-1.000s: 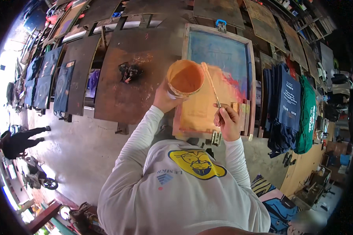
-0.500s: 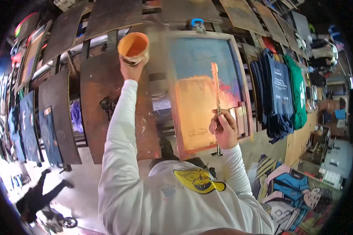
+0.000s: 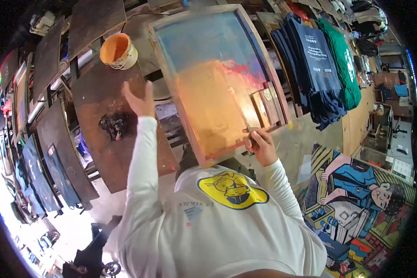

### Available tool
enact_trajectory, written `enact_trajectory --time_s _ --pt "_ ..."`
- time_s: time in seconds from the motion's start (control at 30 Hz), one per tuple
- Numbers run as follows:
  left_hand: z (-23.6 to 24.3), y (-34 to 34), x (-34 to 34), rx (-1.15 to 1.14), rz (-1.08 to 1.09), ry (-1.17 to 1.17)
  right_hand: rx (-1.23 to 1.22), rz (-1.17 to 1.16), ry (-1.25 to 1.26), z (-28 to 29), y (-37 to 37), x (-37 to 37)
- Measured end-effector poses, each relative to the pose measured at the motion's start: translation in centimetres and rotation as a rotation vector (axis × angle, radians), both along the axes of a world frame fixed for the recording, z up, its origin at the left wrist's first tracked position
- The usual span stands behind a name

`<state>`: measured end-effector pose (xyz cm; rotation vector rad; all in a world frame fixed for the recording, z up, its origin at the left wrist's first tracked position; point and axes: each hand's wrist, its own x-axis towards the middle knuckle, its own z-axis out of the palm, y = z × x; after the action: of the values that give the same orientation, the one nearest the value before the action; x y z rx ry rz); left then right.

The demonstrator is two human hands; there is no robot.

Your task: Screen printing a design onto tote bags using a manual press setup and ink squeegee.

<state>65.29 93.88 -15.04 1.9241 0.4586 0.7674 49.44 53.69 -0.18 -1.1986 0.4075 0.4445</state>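
Note:
A small white bucket (image 3: 129, 59), orange with paint inside, stands on a brown board at the far left. My left hand (image 3: 140, 101) is just nearer than the bucket, apart from it, its fingers spread with nothing in them. In my right hand (image 3: 262, 142) is a thin paint-coated stick (image 3: 239, 109), pinched between thumb and fingers and pointing away from me. The stick passes over a wood-framed printing screen (image 3: 204, 113), whose mesh is orange in the near part and grey-blue in the far part, with a pinkish-red patch on the right.
A crumpled dark rag (image 3: 114, 126) lies on the brown board (image 3: 92, 157) at left. Stacked navy fabric (image 3: 317, 55) and green fabric (image 3: 343, 65) hang at right. Dark boards line the left side. A painted comic-style panel (image 3: 356, 199) is at lower right.
My left hand has let go of the bucket, which now stands on the board, and has drawn back toward me. My right hand has lowered the stick over the screen. The view has turned.

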Motion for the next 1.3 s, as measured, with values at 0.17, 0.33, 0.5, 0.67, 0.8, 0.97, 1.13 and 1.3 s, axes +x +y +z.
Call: enact_trajectory --time_s 0.17,0.33,0.5,0.67,0.8,0.97,1.13,1.3 --pt "2.5 -10.3 -9.2 -0.115 -0.420 0.151 -0.112 0.195 0.006 -3.6 -5.4 0.2" --pt "2.1 -13.4 -9.6 0.173 -0.345 0.181 -0.484 0.553 -0.196 -6.8 -10.5 3.5" --pt "0.5 -14.2 -9.1 0.235 -0.195 0.144 -0.614 0.748 -0.456 -7.7 -11.9 6.2" --pt "0.1 -14.4 -9.5 0.181 -0.145 0.221 -0.751 0.828 -0.634 -9.1 -12.2 7.5" --pt "0.2 -14.6 -9.3 0.197 -0.135 0.184 -0.794 0.782 -0.730 -9.9 -12.4 7.3" --pt "-0.1 -14.9 -8.9 0.298 -0.075 0.101 -0.861 0.775 -0.780 -9.4 -12.0 7.3" --pt "-0.7 -14.8 -8.7 0.333 -0.047 0.138 -0.883 0.771 -0.915 -9.0 -11.5 7.3" --pt "-1.2 -14.8 -8.5 0.389 -0.008 0.143 -0.907 0.766 -0.989 -9.4 -11.7 7.3"
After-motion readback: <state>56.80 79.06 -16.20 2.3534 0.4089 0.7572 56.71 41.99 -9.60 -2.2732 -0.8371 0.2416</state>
